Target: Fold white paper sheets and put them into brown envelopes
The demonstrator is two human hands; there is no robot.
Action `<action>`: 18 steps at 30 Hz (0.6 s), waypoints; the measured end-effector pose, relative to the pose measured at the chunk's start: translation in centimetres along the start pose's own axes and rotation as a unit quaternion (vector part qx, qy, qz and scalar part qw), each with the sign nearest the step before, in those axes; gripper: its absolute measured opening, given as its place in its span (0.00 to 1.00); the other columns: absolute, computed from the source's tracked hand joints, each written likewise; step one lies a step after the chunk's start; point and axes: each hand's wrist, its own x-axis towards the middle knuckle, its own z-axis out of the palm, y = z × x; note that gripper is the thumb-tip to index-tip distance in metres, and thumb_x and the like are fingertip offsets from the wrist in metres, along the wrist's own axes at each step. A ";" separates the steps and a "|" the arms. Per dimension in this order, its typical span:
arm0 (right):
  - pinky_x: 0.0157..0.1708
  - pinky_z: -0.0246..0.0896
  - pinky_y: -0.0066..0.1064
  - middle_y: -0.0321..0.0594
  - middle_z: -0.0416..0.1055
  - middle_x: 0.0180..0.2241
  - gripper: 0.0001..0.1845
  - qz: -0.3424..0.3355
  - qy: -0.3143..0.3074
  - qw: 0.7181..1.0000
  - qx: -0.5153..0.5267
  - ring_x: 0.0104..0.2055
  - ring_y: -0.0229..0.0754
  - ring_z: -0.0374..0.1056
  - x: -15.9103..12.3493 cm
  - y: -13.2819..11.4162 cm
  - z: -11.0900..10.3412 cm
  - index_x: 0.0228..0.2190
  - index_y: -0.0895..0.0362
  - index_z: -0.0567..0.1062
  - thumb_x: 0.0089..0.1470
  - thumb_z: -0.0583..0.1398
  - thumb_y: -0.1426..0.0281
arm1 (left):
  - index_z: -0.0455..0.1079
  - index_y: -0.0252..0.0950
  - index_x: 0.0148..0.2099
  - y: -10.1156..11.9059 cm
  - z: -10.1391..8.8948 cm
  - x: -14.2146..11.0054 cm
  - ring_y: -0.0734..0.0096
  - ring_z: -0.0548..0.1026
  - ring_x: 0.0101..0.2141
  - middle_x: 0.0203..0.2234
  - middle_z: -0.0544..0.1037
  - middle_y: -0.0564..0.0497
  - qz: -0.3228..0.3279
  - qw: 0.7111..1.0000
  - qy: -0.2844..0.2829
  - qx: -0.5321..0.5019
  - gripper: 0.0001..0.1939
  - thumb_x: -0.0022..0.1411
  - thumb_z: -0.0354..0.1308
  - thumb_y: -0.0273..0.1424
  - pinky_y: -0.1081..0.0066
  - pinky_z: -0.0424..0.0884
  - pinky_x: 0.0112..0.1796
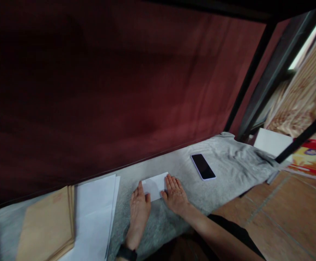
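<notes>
A small folded white paper [155,184] lies on a grey cloth [228,159] that covers a low surface. My left hand [139,206] rests flat on the paper's left part, fingers stretched out. My right hand [175,194] lies flat on the paper's right edge, fingers straight and together. Neither hand holds anything. A black band shows on my left wrist.
A stack of white sheets [94,217] and a pile of brown envelopes [46,226] lie to the left. A black phone [202,166] lies face up to the right. A dark red curtain [119,90] hangs behind. A white box [272,142] and tiled floor [288,214] are at right.
</notes>
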 end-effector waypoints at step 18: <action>0.68 0.35 0.53 0.49 0.49 0.70 0.38 -0.125 -0.063 0.985 0.097 0.71 0.55 0.47 0.4 -0.2 -2.6 0.68 0.54 0.56 0.64 0.55 0.51 | 0.68 0.39 0.59 0.3 -1.7 2.0 0.67 0.77 0.29 0.33 0.80 0.51 -0.272 0.741 -0.012 -0.614 0.32 0.50 0.63 0.21 0.72 0.69 0.29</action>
